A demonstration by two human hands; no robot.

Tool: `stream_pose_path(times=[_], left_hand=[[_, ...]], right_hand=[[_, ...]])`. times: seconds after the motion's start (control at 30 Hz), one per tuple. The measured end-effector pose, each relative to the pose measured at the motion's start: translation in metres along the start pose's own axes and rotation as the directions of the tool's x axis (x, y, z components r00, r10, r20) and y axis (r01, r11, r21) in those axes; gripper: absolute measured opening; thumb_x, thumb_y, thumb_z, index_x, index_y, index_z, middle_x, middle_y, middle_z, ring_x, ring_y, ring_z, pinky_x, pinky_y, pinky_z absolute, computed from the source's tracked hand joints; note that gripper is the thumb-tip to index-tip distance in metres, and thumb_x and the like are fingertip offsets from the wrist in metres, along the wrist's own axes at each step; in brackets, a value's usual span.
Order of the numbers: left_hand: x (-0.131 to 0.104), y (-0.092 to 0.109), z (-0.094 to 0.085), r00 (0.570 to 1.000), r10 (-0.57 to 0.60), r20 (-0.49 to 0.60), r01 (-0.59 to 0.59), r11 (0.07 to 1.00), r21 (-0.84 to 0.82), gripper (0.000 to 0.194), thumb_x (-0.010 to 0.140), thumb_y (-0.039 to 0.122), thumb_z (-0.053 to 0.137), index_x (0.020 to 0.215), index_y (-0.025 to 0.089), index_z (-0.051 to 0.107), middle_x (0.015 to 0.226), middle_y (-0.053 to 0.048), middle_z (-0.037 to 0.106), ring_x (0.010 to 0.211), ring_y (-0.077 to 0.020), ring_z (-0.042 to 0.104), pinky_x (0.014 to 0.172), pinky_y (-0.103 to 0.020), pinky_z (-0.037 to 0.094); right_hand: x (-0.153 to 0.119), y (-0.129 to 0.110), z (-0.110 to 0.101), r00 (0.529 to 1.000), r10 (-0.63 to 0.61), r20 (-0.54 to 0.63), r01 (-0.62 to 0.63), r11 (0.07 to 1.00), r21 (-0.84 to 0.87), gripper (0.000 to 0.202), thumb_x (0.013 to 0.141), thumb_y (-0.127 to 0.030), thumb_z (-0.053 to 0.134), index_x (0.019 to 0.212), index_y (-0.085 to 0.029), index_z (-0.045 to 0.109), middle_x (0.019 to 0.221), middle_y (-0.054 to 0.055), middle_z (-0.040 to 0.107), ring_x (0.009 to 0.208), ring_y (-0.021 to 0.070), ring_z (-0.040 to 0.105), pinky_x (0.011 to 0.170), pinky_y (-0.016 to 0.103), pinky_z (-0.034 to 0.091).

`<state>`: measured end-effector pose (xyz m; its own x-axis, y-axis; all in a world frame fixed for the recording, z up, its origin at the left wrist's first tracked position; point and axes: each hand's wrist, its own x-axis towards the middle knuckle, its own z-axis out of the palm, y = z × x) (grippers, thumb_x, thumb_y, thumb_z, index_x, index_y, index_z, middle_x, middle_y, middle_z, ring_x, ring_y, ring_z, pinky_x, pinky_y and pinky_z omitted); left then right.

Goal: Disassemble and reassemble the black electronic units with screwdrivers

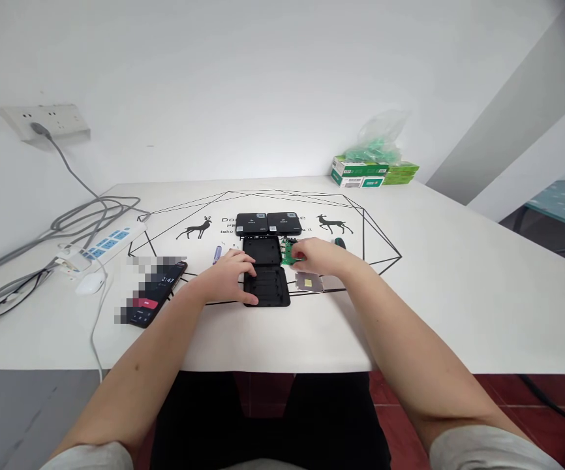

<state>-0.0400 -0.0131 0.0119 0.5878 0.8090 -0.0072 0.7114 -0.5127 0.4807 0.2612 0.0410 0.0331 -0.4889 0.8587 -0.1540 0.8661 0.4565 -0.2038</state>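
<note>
Nearest, the left hand (231, 274) lies flat and half-open on the white table (410, 313), its fingers pressing the left edge of the near black case shell (267, 287), which lies open side up. Keeping that palm down seems wise, since the light plastic shell would slide easily. Just beyond, a second black shell (261, 250) touches the first. The right hand (319, 256) has its fingertips narrowed on a small green circuit board (290, 252) at that shell's right edge; gripping the board by its edges and keeping it level should spare its parts. A silver metal plate (309, 282) lies right below this hand, close enough to be knocked. A smartphone (158, 292) and a white mouse (90, 282) sit to the left. Farther back are two closed black boxes (267, 223), then a power strip (111, 243), and green cartons (373, 171) at the far edge.
</note>
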Motion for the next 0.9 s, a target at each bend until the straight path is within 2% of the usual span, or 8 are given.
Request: stream_pose_path(times=[0.2, 0.33, 0.43, 0.53, 0.63, 0.7, 0.8, 0.9], left_hand=[[-0.001, 0.003, -0.001, 1.000, -0.002, 0.018, 0.003, 0.999, -0.043, 0.047, 0.074, 0.056, 0.095, 0.106, 0.027, 0.077, 0.150, -0.008, 0.067, 0.153, -0.0395, 0.042, 0.120, -0.056, 0.046], [-0.001, 0.002, 0.000, 1.000, 0.001, -0.004, -0.001, 0.997, -0.074, 0.040, 0.087, 0.057, 0.084, 0.109, 0.025, 0.074, 0.144, -0.010, 0.069, 0.151, -0.0378, 0.044, 0.116, -0.052, 0.049], [0.000, -0.001, 0.002, 0.998, 0.038, -0.044, -0.040, 0.997, -0.065, 0.035, 0.096, 0.054, 0.073, 0.113, 0.024, 0.073, 0.136, -0.011, 0.072, 0.146, -0.0360, 0.048, 0.116, -0.051, 0.048], [0.002, -0.004, 0.004, 0.993, 0.047, -0.105, -0.053, 0.997, -0.056, 0.034, 0.098, 0.052, 0.069, 0.117, 0.024, 0.072, 0.130, -0.011, 0.072, 0.136, -0.0344, 0.057, 0.114, -0.050, 0.049], [0.005, -0.007, 0.006, 0.980, 0.017, -0.197, -0.031, 0.997, -0.071, 0.034, 0.100, 0.051, 0.064, 0.121, 0.024, 0.070, 0.133, -0.011, 0.069, 0.127, -0.0316, 0.064, 0.111, -0.048, 0.052], [0.007, -0.009, 0.007, 0.956, -0.006, -0.294, -0.014, 0.998, -0.065, 0.033, 0.101, 0.046, 0.060, 0.121, 0.023, 0.070, 0.133, -0.011, 0.068, 0.124, -0.0306, 0.067, 0.111, -0.047, 0.053], [0.011, -0.013, 0.005, 0.886, -0.098, -0.453, 0.071, 0.994, -0.078, 0.025, 0.099, 0.037, 0.059, 0.115, 0.021, 0.070, 0.124, -0.012, 0.071, 0.118, -0.0301, 0.069, 0.107, -0.045, 0.055], [0.014, -0.014, 0.002, 0.796, -0.272, -0.541, 0.179, 0.959, -0.220, 0.017, 0.096, 0.030, 0.063, 0.107, 0.021, 0.071, 0.118, -0.011, 0.074, 0.104, -0.0272, 0.072, 0.097, -0.041, 0.057]], right_hand=[[0.008, -0.004, 0.010, 0.999, -0.017, 0.032, 0.017, 1.000, -0.002, 0.015, 0.090, -0.014, 0.064, 0.083, -0.021, 0.075, 0.097, 0.007, 0.080, 0.086, 0.0216, 0.070, 0.072, 0.030, 0.043], [0.002, 0.004, 0.003, 1.000, 0.012, -0.017, -0.012, 1.000, -0.022, 0.017, 0.097, -0.016, 0.059, 0.095, -0.019, 0.076, 0.109, 0.013, 0.079, 0.096, 0.0260, 0.071, 0.075, 0.032, 0.043], [0.000, 0.010, 0.000, 1.000, 0.015, -0.007, -0.015, 1.000, -0.005, 0.010, 0.095, -0.023, 0.068, 0.100, -0.019, 0.076, 0.113, 0.013, 0.079, 0.095, 0.0263, 0.071, 0.075, 0.032, 0.045], [0.002, 0.009, 0.003, 1.000, 0.010, 0.021, -0.011, 1.000, 0.029, 0.003, 0.086, -0.020, 0.074, 0.089, -0.022, 0.075, 0.102, 0.008, 0.079, 0.086, 0.0233, 0.069, 0.071, 0.031, 0.044], [0.004, 0.005, 0.007, 1.000, 0.005, 0.006, -0.005, 0.999, 0.050, 0.011, 0.083, -0.013, 0.071, 0.077, -0.023, 0.071, 0.090, 0.006, 0.076, 0.080, 0.0213, 0.066, 0.069, 0.031, 0.041], [0.004, 0.003, 0.007, 0.999, 0.010, -0.036, -0.007, 0.998, 0.059, 0.009, 0.080, -0.015, 0.072, 0.076, -0.023, 0.069, 0.093, 0.006, 0.075, 0.082, 0.0214, 0.064, 0.070, 0.031, 0.040], [0.003, 0.005, 0.001, 0.991, 0.026, -0.134, -0.014, 0.996, 0.085, 0.009, 0.081, -0.018, 0.069, 0.076, -0.022, 0.063, 0.101, 0.008, 0.072, 0.088, 0.0226, 0.063, 0.076, 0.032, 0.041], [-0.001, 0.008, -0.006, 0.962, 0.145, -0.233, -0.065, 0.945, 0.322, 0.013, 0.083, -0.020, 0.064, 0.074, -0.023, 0.054, 0.099, 0.007, 0.071, 0.091, 0.0231, 0.060, 0.080, 0.033, 0.042]])
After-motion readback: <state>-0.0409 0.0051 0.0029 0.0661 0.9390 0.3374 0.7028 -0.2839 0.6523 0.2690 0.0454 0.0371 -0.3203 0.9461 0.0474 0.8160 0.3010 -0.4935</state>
